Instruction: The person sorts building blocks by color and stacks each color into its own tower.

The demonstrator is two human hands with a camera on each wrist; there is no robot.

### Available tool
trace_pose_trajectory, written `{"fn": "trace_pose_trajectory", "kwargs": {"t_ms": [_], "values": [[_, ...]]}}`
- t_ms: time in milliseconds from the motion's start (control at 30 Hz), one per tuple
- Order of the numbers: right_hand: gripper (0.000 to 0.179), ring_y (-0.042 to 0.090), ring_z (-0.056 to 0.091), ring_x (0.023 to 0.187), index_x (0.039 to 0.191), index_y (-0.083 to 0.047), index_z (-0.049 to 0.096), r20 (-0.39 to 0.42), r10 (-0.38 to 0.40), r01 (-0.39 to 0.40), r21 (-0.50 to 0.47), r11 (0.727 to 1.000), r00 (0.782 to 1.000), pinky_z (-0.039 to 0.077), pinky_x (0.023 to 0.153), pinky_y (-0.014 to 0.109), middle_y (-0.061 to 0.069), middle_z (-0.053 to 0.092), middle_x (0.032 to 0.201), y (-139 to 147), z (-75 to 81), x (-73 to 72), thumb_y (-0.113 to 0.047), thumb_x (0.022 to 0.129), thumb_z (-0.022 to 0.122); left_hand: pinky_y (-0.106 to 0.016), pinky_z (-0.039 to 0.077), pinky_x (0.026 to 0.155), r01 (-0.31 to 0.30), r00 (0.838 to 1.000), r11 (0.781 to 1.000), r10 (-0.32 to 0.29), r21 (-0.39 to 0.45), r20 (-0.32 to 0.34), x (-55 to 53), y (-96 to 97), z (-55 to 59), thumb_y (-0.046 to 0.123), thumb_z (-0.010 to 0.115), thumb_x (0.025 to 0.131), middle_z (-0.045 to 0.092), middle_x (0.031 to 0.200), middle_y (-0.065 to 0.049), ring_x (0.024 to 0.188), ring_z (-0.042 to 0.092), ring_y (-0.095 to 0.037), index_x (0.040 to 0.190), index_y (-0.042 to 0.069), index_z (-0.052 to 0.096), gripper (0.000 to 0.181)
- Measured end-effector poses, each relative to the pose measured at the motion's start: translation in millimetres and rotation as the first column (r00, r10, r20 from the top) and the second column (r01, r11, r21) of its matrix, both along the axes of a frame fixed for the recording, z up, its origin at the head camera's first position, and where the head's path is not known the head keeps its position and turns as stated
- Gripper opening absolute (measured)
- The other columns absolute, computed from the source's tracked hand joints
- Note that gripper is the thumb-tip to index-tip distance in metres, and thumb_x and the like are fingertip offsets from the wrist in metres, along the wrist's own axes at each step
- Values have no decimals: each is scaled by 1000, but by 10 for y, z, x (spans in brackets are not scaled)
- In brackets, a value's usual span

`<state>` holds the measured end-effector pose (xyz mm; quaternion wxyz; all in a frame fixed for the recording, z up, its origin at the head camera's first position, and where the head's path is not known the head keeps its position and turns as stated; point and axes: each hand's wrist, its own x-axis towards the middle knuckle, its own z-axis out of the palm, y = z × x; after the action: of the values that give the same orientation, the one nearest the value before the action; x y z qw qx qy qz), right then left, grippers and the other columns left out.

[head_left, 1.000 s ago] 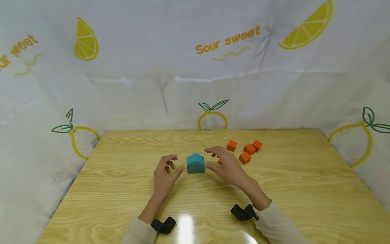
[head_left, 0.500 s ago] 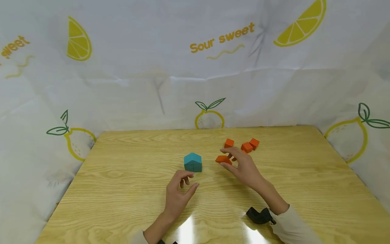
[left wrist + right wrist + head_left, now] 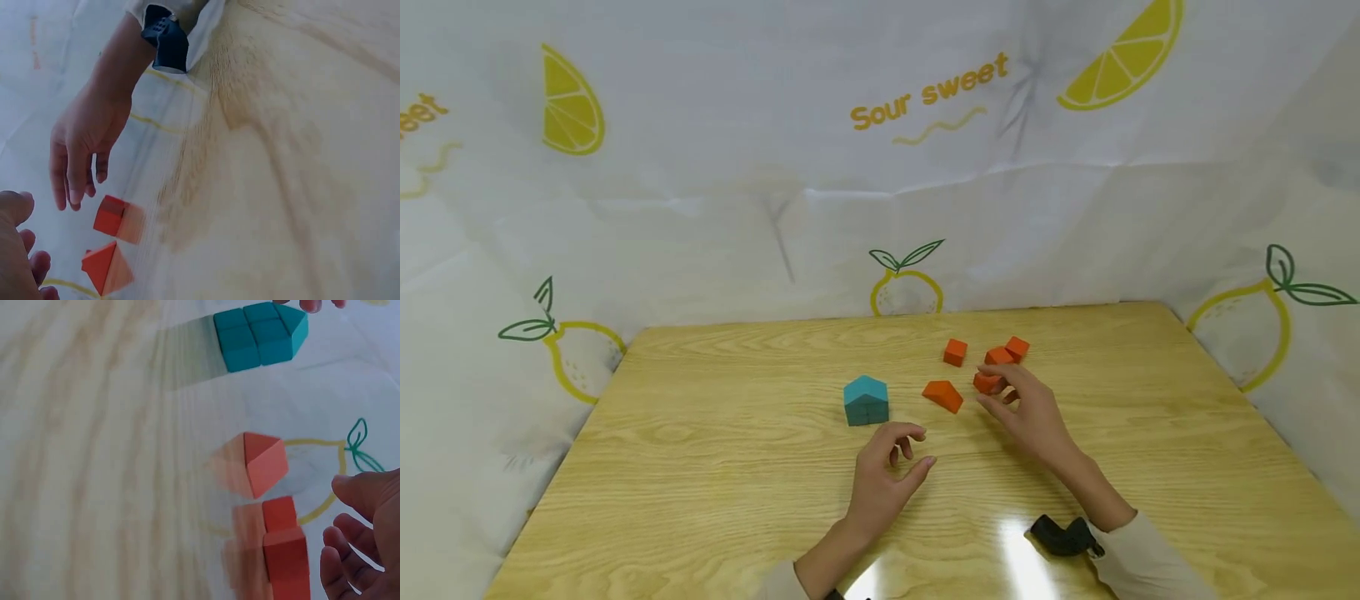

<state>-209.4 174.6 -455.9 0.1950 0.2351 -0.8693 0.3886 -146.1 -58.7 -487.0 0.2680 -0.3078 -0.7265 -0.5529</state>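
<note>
A teal house-shaped stack of blocks (image 3: 866,402) stands left of centre on the table; its cubes and triangular roof show in the right wrist view (image 3: 259,339). My left hand (image 3: 880,487) hovers in front of it to the right, fingers relaxed, holding nothing. Over to the right, my right hand (image 3: 1037,417) reaches over an orange block (image 3: 986,382), thumb and fingers spread around it in the head view. From the left wrist view, that hand (image 3: 87,137) hangs apart from the blocks. Between the stack and this hand lies an orange triangular block (image 3: 943,396).
Behind the right hand are more orange blocks: a cube (image 3: 955,352) alone, and a pair (image 3: 998,356) close together. A wooden table (image 3: 715,500) carries everything. White cloth (image 3: 737,167) with lemon prints hangs along its back and sides.
Both hands have left the sides of the teal stack. My right hand has moved right, past the orange triangular block; my left hand has drawn back and rightward. The view has shifted slightly.
</note>
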Motion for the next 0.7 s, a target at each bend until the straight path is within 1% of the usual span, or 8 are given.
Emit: {"fn": "trace_pose_trajectory", "kwargs": {"t_ms": [100,200,300,400,467,567,700], "values": [[39,20,58,79,119,-1,62,30,-29,29,-12,999,999,52,63,32,12,61,103,57,-45,-32,0,82,75,-31,42,52,8,1000,1000,-8,-8,30,-42,111,-7,1,75,81,61,99,-8,70,53,-18,112,8,59,35],[37,20,58,80,119,-2,62,62,-58,59,-20,998,996,52,64,30,12,60,103,102,-88,-64,-2,83,73,-33,43,52,8,997,1000,-7,-12,76,-97,222,-5,0,76,81,62,98,-10,70,54,-21,111,9,59,35],[36,21,58,80,119,-3,62,96,-75,79,-33,996,993,51,64,28,13,58,103,135,-131,-96,-3,84,73,-36,43,53,3,993,1000,-2,-9,118,-166,310,-6,-3,76,78,61,97,-14,69,54,-27,109,6,59,37],[36,22,58,80,120,-3,61,119,-56,63,-53,997,991,50,65,27,13,57,104,161,-185,-127,-2,85,72,-38,42,54,5,988,1000,-3,-8,153,-240,373,-19,-3,77,78,61,96,-15,69,54,-30,109,2,59,36],[37,23,58,81,121,-4,61,127,-38,46,-60,997,991,50,65,26,12,57,105,172,-219,-146,-1,85,71,-37,43,54,8,985,1000,-5,-15,175,-295,400,-31,-1,76,79,61,96,-14,70,54,-29,109,1,60,34],[38,22,58,81,122,-5,61,124,-14,22,-63,998,992,50,66,26,11,57,105,177,-253,-170,-1,85,71,-34,43,56,2,980,1000,3,-24,201,-385,428,-35,5,75,82,62,96,-11,72,55,-25,108,3,61,30],[40,20,57,80,122,-4,60,109,2,5,-65,998,994,50,64,26,10,57,105,182,-273,-186,1,84,71,-29,44,57,-11,974,1000,17,-27,224,-494,459,-28,9,74,84,63,96,-10,74,57,-23,108,2,61,27]]}}
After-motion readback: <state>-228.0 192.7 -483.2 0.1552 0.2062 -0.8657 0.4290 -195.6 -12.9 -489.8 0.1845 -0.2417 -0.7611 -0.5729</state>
